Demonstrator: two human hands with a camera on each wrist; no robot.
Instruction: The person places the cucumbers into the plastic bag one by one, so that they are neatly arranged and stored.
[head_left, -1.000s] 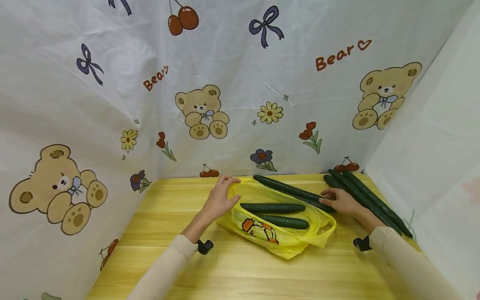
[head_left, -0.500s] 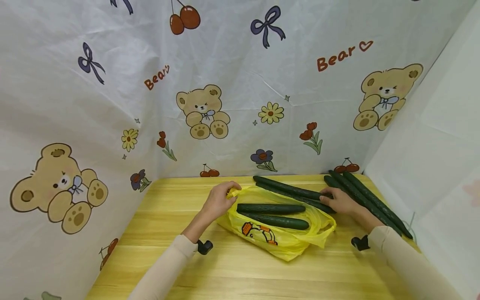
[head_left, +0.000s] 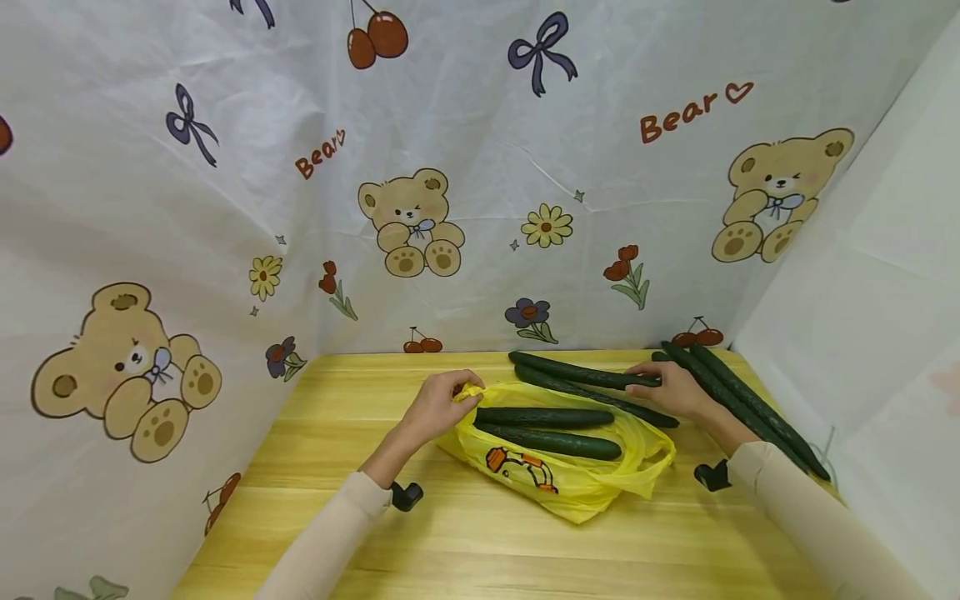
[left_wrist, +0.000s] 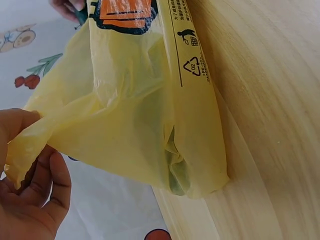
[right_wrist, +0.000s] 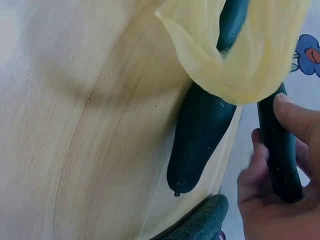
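My left hand (head_left: 435, 408) pinches the rim of a yellow plastic bag (head_left: 577, 500) at its left end; the left wrist view shows the gathered film (left_wrist: 30, 145) between thumb and fingers. Two cucumbers (head_left: 543, 417) lie inside the bag's open mouth. Behind the bag, my right hand (head_left: 678, 393) holds one end of another cucumber (head_left: 562, 369), its thumb along the side in the right wrist view. That end is raised off the table. A further cucumber (right_wrist: 200, 140) lies on the table between the held one and the bag, partly covered by the bag in the right wrist view.
Several more cucumbers (head_left: 757, 411) lie side by side along the right edge of the wooden table (head_left: 480, 567). A white cloth (head_left: 480, 308) printed with bears stands behind and left of the table, and a pale wall (head_left: 870, 333) rises on the right.
My right hand has lifted the near end of the rear cucumber and shifted it slightly up and left, apart from its neighbour. My left hand has drawn the bag's rim lower.
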